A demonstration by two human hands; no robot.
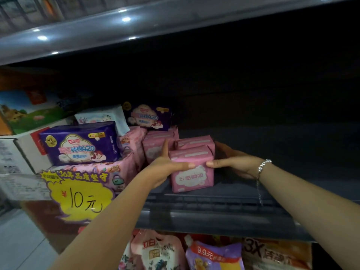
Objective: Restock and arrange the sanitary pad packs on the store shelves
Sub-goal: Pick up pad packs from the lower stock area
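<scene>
Yellow price sign (81, 199), detergent pouches (212, 256) below

Glossy plastic film wraps the pink pad pack (191, 168), which stands on a matt dark metal shelf (214, 203).
</scene>
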